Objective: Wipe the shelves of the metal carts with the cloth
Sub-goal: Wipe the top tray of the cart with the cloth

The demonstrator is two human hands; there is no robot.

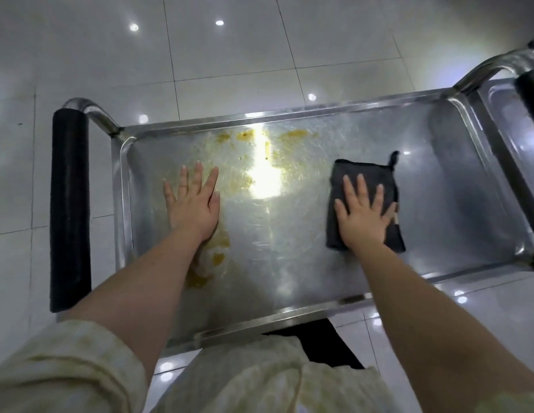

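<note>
The top shelf of a metal cart (pixel 304 272) fills the middle of the view, shiny steel with a raised rim. Yellow smears (pixel 244 135) lie along its far left part, and more yellow smears lie beside my left forearm. A folded dark grey cloth (pixel 346 180) with a hanging loop lies flat on the right half of the shelf. My right hand (pixel 362 216) presses flat on the cloth, fingers spread. My left hand (pixel 194 201) rests flat on the bare shelf at the left, fingers apart, holding nothing.
A black padded handle (pixel 69 204) stands at the cart's left end. At the right edge, a second metal cart (pixel 504 96) with its own black handle (pixel 531 93) butts against this one. Glossy white floor tiles (pixel 200 55) surround both carts.
</note>
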